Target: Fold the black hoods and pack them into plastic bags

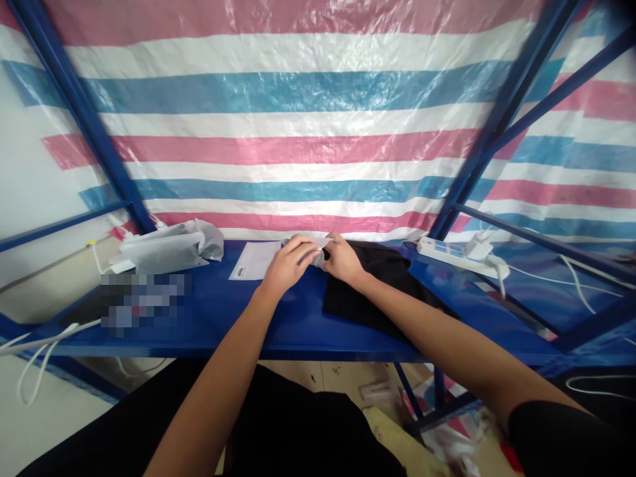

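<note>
Both my hands meet over the blue shelf top point(218, 318), near its back edge. My left hand point(292, 260) has its fingers bent round a crumpled pale grey plastic bag point(318, 257). From the other side my right hand point(342, 258) pinches the same bag, and the two hands hide most of it. A folded black cloth point(377, 308) lies under and beside my right hand and forearm. Just left of my left hand, a flat white envelope-like packet point(255, 260) with a small printed label rests on the surface.
At the back left lies a grey-white plastic bag point(169, 248). A white power strip point(447, 255) with plugs and cables sits at the back right. Blue metal posts point(84, 126) frame the shelf, and a striped plastic sheet point(298, 126) hangs behind. Bags and scraps lie on the floor.
</note>
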The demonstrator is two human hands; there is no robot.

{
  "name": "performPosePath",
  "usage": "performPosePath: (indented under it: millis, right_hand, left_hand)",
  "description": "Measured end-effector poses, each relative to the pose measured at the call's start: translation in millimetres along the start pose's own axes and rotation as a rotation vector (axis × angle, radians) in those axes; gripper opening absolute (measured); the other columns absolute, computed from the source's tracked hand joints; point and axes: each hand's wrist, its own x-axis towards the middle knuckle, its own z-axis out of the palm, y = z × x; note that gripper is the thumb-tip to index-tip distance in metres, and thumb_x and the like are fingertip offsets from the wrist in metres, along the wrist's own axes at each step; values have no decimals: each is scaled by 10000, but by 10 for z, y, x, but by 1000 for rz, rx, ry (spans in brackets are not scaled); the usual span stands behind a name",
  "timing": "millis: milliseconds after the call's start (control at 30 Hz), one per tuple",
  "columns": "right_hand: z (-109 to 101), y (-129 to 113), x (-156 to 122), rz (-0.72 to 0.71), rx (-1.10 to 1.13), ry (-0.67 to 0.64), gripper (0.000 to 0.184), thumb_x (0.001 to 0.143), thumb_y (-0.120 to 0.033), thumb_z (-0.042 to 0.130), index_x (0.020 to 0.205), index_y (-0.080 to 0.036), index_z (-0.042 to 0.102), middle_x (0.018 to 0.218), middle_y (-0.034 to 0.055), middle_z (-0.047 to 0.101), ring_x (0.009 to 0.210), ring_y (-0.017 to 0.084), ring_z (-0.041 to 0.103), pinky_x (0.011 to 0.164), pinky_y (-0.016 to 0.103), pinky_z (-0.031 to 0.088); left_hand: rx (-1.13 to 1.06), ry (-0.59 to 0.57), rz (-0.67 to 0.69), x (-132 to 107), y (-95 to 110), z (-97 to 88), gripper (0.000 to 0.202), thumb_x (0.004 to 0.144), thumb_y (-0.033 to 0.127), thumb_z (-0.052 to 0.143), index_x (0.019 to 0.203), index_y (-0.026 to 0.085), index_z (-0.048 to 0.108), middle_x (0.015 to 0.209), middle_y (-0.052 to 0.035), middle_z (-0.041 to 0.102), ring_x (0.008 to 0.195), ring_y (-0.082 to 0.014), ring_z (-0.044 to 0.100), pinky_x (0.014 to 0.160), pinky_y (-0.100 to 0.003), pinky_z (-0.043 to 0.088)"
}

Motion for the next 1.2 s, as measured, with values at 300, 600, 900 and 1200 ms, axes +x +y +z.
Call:
performPosePath:
  millis: [300,600,900,1200]
  right_hand:
    - [81,-100,-22,316,814,74,409,781,-465,936,1075,-205,822,1046,75,837,966,307,788,939,448,655]
    - [159,-223,-40,552,1262,-12,437,595,-440,1067,893,-209,846,989,78,862,941,323,825,1040,497,644]
    - [180,-230,-60,574,1275,-60,476,652,-513,1043,956,-202,849,1024,83,866,985,323,822,1032,485,647]
    - [217,-216,-35,619,1320,-60,443,646,-506,1032,884,-198,821,920,70,853,901,273,811,884,384,673]
  left_hand:
    - [-140,123,-491,-76,-325,-38,600,1114,601,532,1546,189,588,1561,-210,627,1424,-348,635,1154,-488,553]
    - [-50,13,-622,-82,-390,20,484,1125,500,478,997,189,825,872,-63,800,876,-268,744,816,-333,550]
    - [156,-11,-566,-91,-343,14,417,1144,389,450,1029,206,807,891,-94,799,837,-263,734,780,-328,476]
    - [364,-183,-627,-102,-332,7,640,1166,498,360,748,221,757,730,-130,751,727,-280,701,727,-369,451]
